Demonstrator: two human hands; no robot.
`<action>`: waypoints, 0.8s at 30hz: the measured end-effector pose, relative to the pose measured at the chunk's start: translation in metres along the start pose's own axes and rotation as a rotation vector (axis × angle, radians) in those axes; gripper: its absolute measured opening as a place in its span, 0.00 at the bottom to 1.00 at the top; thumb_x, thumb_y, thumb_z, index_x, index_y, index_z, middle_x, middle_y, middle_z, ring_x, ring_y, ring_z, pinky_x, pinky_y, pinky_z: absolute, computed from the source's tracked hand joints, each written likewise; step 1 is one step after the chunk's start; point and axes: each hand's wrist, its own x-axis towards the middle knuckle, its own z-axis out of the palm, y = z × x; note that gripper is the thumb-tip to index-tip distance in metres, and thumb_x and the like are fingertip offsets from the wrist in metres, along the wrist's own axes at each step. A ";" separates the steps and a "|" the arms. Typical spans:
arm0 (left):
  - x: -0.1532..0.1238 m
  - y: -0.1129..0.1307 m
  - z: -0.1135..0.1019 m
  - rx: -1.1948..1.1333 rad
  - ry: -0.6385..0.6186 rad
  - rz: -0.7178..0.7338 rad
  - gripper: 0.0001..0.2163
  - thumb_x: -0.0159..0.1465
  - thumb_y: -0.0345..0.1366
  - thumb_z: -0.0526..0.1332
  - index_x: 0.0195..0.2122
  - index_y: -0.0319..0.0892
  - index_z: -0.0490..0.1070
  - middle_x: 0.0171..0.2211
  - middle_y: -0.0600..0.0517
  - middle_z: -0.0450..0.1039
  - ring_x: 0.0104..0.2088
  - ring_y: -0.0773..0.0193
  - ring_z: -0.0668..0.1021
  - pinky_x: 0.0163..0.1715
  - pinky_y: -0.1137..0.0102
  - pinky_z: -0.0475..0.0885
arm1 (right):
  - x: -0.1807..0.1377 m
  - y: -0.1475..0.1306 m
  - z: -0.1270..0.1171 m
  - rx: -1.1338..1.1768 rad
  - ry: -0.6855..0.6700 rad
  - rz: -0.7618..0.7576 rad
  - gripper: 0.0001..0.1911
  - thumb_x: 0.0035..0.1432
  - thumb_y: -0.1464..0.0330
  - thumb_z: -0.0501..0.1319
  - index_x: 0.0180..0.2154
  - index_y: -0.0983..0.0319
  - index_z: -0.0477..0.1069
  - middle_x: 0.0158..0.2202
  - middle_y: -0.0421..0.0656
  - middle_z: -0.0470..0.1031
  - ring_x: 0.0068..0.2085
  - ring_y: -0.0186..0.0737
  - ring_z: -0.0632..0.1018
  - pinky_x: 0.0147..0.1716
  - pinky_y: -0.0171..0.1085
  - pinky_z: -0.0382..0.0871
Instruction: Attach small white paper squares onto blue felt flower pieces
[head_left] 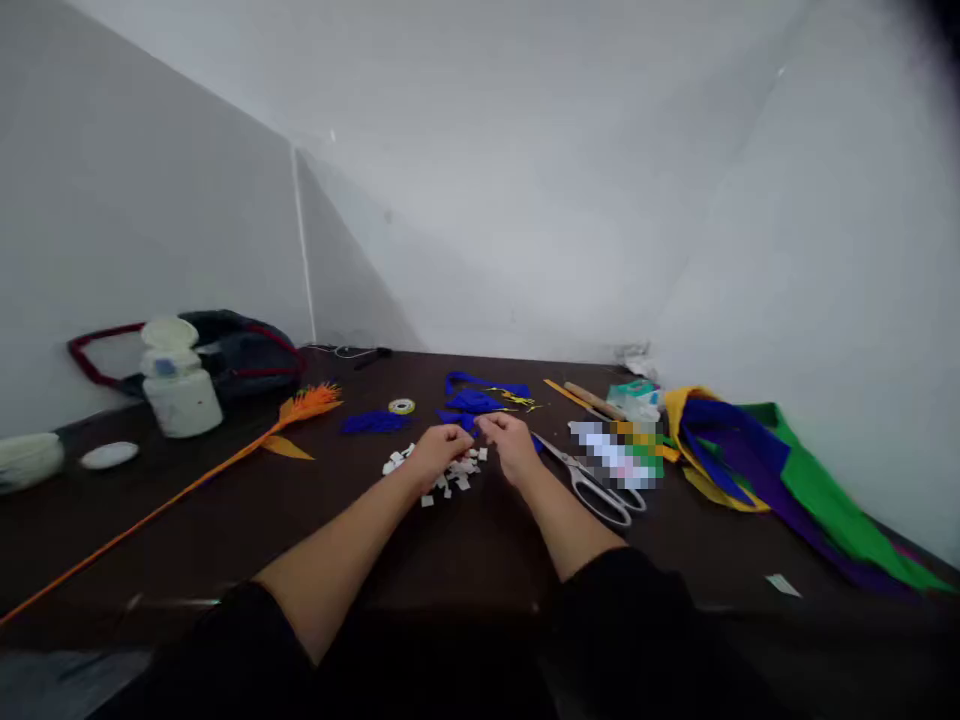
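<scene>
My left hand (441, 450) is closed in a pinch over a heap of small white squares (457, 475). Close beside it my right hand (510, 440) is pinched too, the fingertips of both almost meeting. A blue crepe-like piece (466, 421) shows between the fingertips; its full shape is partly covered. Just beyond lie a bunched blue piece (474, 401) and a blue strip (491, 385) with thin yellow bits (519, 399). Grey-handled scissors (589, 485) rest to the right of my right hand.
On the left are a blue fringed pile (375, 422), a tape roll (402, 406), an orange long-stemmed flower (225, 464), a white tub (184, 400) and a dark bag (247, 350). Coloured sheets (810, 490), a plastic packet (634, 398) and a wooden stick (592, 400) lie right.
</scene>
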 end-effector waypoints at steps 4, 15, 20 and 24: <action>-0.001 -0.002 0.002 0.002 -0.019 0.012 0.07 0.50 0.35 0.56 0.19 0.37 0.63 0.16 0.56 0.64 0.18 0.73 0.64 0.21 0.76 0.59 | -0.002 0.004 -0.001 -0.036 0.028 -0.019 0.11 0.42 0.63 0.60 0.21 0.65 0.68 0.17 0.36 0.62 0.20 0.30 0.61 0.21 0.31 0.55; -0.001 -0.005 0.000 0.111 0.010 0.132 0.07 0.51 0.37 0.56 0.20 0.39 0.64 0.18 0.56 0.65 0.21 0.71 0.66 0.25 0.74 0.61 | -0.003 0.003 0.002 -0.206 0.131 -0.062 0.15 0.43 0.59 0.57 0.17 0.63 0.61 0.15 0.34 0.57 0.20 0.29 0.58 0.21 0.31 0.52; -0.003 -0.003 0.001 0.181 0.051 0.174 0.07 0.51 0.36 0.56 0.19 0.40 0.62 0.19 0.57 0.65 0.22 0.71 0.66 0.24 0.75 0.61 | -0.005 0.000 0.005 -0.294 0.118 -0.076 0.15 0.45 0.59 0.55 0.17 0.62 0.59 0.15 0.34 0.56 0.20 0.30 0.58 0.20 0.30 0.52; -0.004 -0.001 0.001 0.289 0.071 0.232 0.07 0.52 0.35 0.54 0.19 0.40 0.61 0.18 0.57 0.62 0.21 0.71 0.65 0.23 0.75 0.60 | -0.005 0.000 0.005 -0.360 0.097 -0.084 0.15 0.47 0.59 0.54 0.17 0.62 0.59 0.15 0.34 0.56 0.21 0.30 0.58 0.21 0.30 0.52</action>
